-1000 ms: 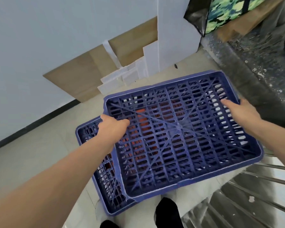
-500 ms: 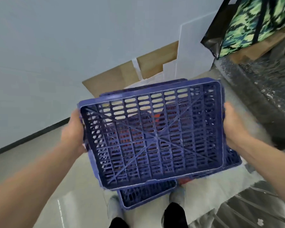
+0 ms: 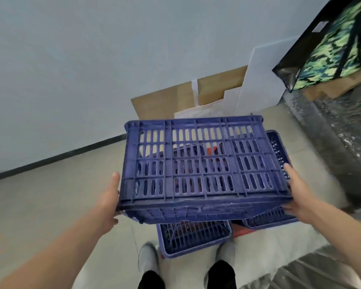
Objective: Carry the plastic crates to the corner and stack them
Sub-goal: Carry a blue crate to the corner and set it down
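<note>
Head: blue crate point(image 3: 202, 163) newly on edge.

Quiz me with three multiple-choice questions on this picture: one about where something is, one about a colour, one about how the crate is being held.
1. Where is the camouflage bag?
A. Upper right of the view
B. On the floor by the shoes
C. Hanging on the left wall

2. What colour is the held crate?
A. Red
B. Blue
C. Yellow

3. How is the held crate carried?
A. It lies on the floor, untouched
B. By one hand only
C. Gripped at both ends, by the left hand and the right hand

Answers:
1 A: the bag sits at the top right edge.
2 B: its slotted walls are blue.
3 C: one hand grips each short end.
</note>
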Action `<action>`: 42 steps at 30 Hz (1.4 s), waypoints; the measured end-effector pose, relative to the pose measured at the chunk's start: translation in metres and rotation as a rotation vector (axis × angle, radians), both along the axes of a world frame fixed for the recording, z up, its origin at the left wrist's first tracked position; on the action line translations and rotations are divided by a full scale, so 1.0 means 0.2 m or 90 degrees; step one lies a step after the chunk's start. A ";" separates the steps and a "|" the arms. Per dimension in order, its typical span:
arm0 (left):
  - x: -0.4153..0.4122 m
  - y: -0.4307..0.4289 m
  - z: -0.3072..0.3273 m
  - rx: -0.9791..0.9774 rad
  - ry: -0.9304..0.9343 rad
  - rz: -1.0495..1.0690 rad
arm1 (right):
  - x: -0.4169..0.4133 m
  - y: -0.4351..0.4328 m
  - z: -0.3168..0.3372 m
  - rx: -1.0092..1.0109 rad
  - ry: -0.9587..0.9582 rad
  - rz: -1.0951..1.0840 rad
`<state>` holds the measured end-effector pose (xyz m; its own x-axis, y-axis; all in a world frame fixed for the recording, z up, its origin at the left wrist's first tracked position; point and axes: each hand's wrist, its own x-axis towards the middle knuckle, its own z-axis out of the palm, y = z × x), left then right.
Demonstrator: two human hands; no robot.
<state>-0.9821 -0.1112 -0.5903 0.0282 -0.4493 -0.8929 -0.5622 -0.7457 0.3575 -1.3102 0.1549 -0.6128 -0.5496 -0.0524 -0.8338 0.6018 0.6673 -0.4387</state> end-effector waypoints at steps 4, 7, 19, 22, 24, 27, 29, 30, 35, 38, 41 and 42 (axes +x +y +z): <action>-0.01 0.01 -0.04 0.020 0.034 -0.026 | 0.09 0.08 -0.03 0.016 0.014 0.032; -0.05 0.03 -0.10 0.035 -0.001 -0.049 | 0.14 0.06 -0.03 0.028 0.034 0.065; -0.24 -0.15 -0.20 -0.125 0.042 -0.031 | -0.08 -0.27 -0.12 -0.079 0.164 0.070; -0.27 -0.14 -0.14 -0.158 0.026 -0.001 | -0.08 -0.29 -0.07 -0.114 0.164 0.029; -0.26 -0.17 -0.12 -0.176 0.031 0.025 | -0.08 -0.30 -0.03 -0.120 0.161 -0.004; -0.29 -0.20 -0.05 -0.188 0.045 0.075 | -0.23 -0.12 -0.27 -0.161 0.167 -0.028; -0.31 -0.21 -0.01 -0.204 0.050 0.090 | -0.30 -0.09 -0.33 -0.167 0.168 -0.045; -0.32 -0.22 -0.01 -0.203 0.051 0.092 | -0.28 -0.11 -0.27 -0.175 0.174 -0.044; -0.32 -0.22 -0.01 -0.142 0.066 0.106 | -0.18 -0.22 -0.07 -0.174 0.153 -0.071; -0.31 -0.19 -0.04 -0.091 0.068 0.098 | -0.09 -0.26 0.02 -0.167 0.153 -0.063; -0.27 -0.16 -0.04 -0.070 0.056 0.096 | -0.07 -0.27 0.04 -0.176 0.148 -0.054; -0.26 -0.16 -0.04 -0.066 0.053 0.097 | -0.07 -0.28 0.04 -0.178 0.149 -0.060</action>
